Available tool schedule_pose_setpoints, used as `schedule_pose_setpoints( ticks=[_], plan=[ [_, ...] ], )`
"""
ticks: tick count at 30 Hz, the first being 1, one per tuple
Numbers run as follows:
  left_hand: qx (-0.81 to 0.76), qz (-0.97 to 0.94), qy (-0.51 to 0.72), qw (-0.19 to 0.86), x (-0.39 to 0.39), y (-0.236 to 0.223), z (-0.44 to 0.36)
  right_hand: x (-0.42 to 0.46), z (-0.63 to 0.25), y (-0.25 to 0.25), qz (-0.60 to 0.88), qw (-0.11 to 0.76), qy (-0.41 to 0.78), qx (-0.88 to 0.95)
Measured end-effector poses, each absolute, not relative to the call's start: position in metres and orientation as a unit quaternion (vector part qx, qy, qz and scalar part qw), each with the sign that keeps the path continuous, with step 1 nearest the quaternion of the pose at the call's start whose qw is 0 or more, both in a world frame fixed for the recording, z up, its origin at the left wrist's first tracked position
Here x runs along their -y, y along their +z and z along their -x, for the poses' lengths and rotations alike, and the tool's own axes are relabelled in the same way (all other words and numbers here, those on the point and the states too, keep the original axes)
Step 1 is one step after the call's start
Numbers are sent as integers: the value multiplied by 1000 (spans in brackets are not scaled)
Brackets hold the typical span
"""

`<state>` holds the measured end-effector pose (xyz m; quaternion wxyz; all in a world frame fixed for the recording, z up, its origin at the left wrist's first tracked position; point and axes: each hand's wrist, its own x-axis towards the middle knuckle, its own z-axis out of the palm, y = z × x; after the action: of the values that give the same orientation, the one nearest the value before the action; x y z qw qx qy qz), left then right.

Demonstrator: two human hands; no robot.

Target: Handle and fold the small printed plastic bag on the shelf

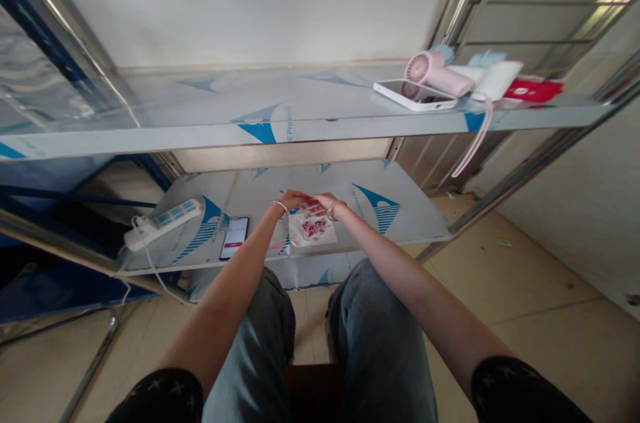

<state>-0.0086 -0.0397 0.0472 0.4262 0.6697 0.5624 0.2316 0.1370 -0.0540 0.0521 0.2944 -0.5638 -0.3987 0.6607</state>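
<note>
My left hand point(294, 198) and my right hand point(326, 200) meet fingertip to fingertip above the lower shelf. Their fingers are bent and drawn together; whatever lies between them is too small to make out. Just below them rests a clear plastic bag or wrapper point(299, 234) on a pale sheet, with a cluster of small red and white pieces point(314, 228) showing in it. A bracelet circles each wrist.
A phone point(234, 238) with a lit screen lies left of my hands, beside a white power strip point(164, 223) with a cable. On the upper shelf point(200, 133) sit another phone point(417, 95), a pink handheld fan point(440, 73) and a red packet point(535, 89).
</note>
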Motion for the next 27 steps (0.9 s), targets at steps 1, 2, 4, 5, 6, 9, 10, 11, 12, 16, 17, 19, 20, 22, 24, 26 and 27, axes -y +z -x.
schedule_pose_setpoints(
  ticks=[1,2,4,5,6,9,10,11,12,16,17,19,20,22,24,26,27],
  plan=[
    [-570,-659,234,431,40,48,9,55,-137,53,564,294,660,400],
    [-578,-649,236,435,41,48,8,56,-137,54,564,294,659,402],
    [-589,-636,234,440,41,49,8,56,-136,54,564,294,654,409],
    [-592,-633,232,441,41,49,8,56,-136,54,565,295,652,411],
    [-595,-631,229,441,41,49,8,55,-136,53,563,296,652,412],
    [-593,-636,222,442,41,49,8,52,-136,49,556,299,657,412],
    [-588,-639,222,444,41,49,9,51,-136,47,553,301,658,412],
    [-583,-642,223,446,41,48,9,51,-136,46,553,302,657,413],
    [-578,-644,225,447,41,48,10,50,-136,45,554,304,655,415],
    [-573,-644,227,453,42,47,12,51,-136,45,564,307,642,419],
    [-572,-645,228,453,43,48,12,51,-136,46,564,307,641,420],
    [-571,-647,229,452,44,50,12,52,-136,47,566,306,642,417],
    [-571,-648,228,450,45,51,12,52,-136,47,567,303,643,416],
    [-575,-647,227,446,47,54,11,52,-136,47,570,300,645,411],
    [-576,-646,225,447,47,54,11,51,-136,46,571,300,647,407],
    [-572,-646,222,453,46,53,12,50,-136,45,573,299,646,407],
    [-569,-648,223,455,45,51,13,50,-136,44,573,297,646,408]
  ],
)
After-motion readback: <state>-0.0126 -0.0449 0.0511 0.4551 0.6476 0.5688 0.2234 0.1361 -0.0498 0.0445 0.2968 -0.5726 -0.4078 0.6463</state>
